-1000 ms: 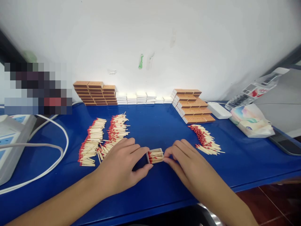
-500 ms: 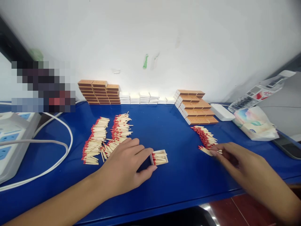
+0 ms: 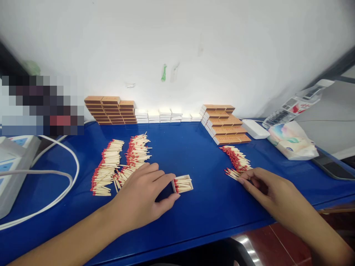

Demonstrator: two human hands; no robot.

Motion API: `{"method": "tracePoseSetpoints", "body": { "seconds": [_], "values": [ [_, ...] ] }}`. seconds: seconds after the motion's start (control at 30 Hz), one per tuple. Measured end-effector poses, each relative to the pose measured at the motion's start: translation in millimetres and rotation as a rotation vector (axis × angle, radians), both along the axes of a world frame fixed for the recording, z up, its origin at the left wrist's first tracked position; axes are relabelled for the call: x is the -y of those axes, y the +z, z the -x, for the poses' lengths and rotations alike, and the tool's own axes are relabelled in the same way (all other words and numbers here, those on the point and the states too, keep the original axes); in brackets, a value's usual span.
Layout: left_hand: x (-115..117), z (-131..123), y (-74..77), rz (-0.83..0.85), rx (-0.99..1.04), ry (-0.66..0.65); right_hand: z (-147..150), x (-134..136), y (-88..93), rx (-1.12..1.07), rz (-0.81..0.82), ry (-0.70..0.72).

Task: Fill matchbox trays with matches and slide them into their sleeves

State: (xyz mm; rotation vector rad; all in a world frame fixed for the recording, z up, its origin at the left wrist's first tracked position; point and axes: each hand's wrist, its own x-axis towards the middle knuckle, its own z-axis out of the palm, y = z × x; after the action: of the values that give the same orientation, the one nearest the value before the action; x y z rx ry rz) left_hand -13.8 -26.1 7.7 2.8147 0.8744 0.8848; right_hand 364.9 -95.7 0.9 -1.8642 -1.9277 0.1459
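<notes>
My left hand [image 3: 144, 195] rests on the blue table [image 3: 199, 214] and pinches the left end of a small open matchbox tray [image 3: 183, 183] partly filled with red-tipped matches. To the right, my right hand [image 3: 266, 186] has its fingertips closed on a few matches at the near end of a loose pile of matches [image 3: 235, 159]. Two longer rows of matches [image 3: 119, 164] lie just left of my left hand.
Against the wall stand orange matchbox stacks [image 3: 111, 110], low white tray stacks [image 3: 163, 115] and a slanted orange stack [image 3: 226, 125]. A white box [image 3: 255, 129], a tissue pack [image 3: 292, 140] and a phone [image 3: 332, 168] lie at right. A power strip [image 3: 11, 166] with white cable [image 3: 55, 177] sits left.
My right hand left the tray, reached right to the loose pile and closed its fingertips on some matches. My left hand kept hold of the tray.
</notes>
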Motion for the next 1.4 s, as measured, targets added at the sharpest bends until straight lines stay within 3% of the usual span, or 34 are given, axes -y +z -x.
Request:
{"method": "tracePoseSetpoints", "body": {
  "seconds": [0.1,0.4,0.67,0.87,1.4],
  "values": [
    [0,0,0.3,-0.002,-0.008,0.002,3,-1,-0.2,-0.056,0.084,0.010],
    [-1,1,0.4,0.014,-0.011,-0.007,18,2,6.6,-0.042,0.042,0.007],
    [-1,1,1.3,0.010,-0.016,-0.003,6,4,3.0,0.096,-0.164,0.025],
    [-1,1,0.9,0.010,-0.015,-0.009,8,3,-0.3,-0.014,-0.103,0.085],
    [-2,1,0.7,0.000,-0.010,0.007,23,-3,-7.1,-0.048,-0.071,0.128]
  ]
}}
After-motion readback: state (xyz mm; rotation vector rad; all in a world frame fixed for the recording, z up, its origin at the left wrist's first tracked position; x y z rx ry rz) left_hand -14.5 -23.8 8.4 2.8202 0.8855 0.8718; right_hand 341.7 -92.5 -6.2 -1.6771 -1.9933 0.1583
